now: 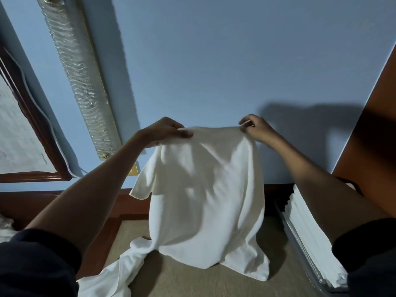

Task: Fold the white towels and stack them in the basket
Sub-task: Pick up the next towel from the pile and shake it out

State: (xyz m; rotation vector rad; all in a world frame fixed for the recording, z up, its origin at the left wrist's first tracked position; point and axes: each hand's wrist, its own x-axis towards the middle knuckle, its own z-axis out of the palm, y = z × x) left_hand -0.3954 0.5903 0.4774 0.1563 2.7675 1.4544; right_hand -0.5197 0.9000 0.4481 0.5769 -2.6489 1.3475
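— Where's the towel (205,189)?
— Held up in front of the wall (235,61), with its lower edge resting on the bench (192,284).
— And the hands?
— The left hand (169,131) pinches one top corner, thumb over the cloth. The right hand (255,127) pinches the other.
— Anything else?
— A second towel (120,273) lies crumpled on the bench at lower left. The basket (300,243) on the right holds a stack (310,232) of folded towels.

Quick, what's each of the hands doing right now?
Left hand: pinching the top edge of the white towel.
Right hand: pinching the towel's other top corner.
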